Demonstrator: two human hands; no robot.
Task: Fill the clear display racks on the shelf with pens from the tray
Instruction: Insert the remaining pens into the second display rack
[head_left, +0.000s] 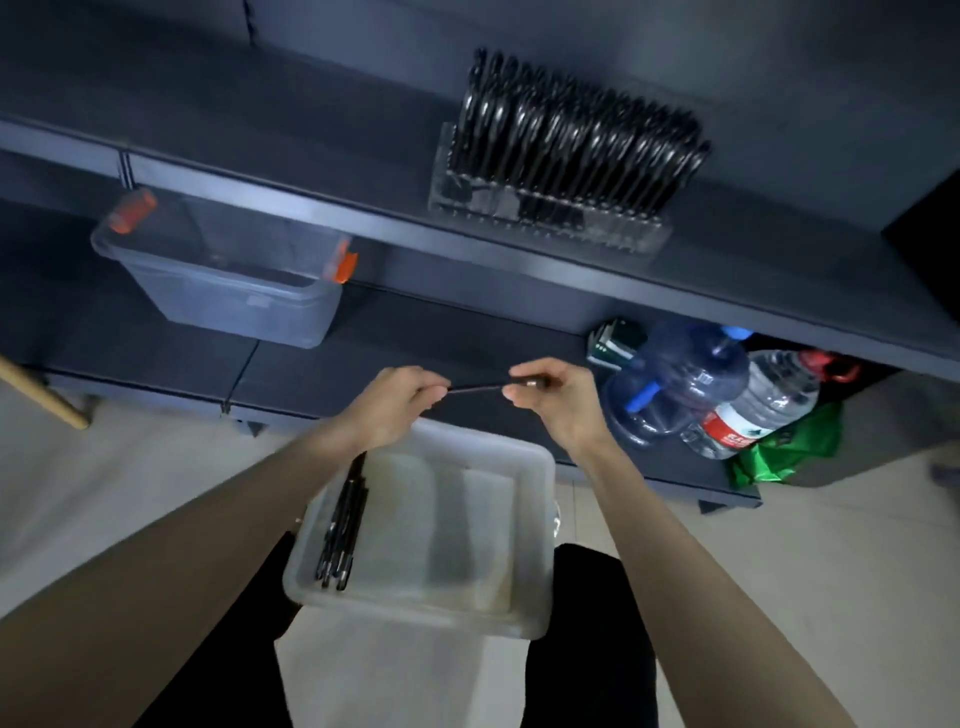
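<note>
A left hand (393, 406) pinches one end of a thin dark pen (478, 387) with curled fingers. The right hand (557, 400) pinches the other end, holding it level above a translucent tray (415, 613). A few loose pens (343, 525) lie along the tray's left side. On the shelf (260, 130) above, a clear rack (639, 234) stands packed with rows of pens (571, 135).

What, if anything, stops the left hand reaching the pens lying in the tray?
Probably yes, it can reach them: the pens lie uncovered in the open tray just below the left hand. Only its grip is busy, pinching one end of a pen that the right hand holds by the other.
</note>
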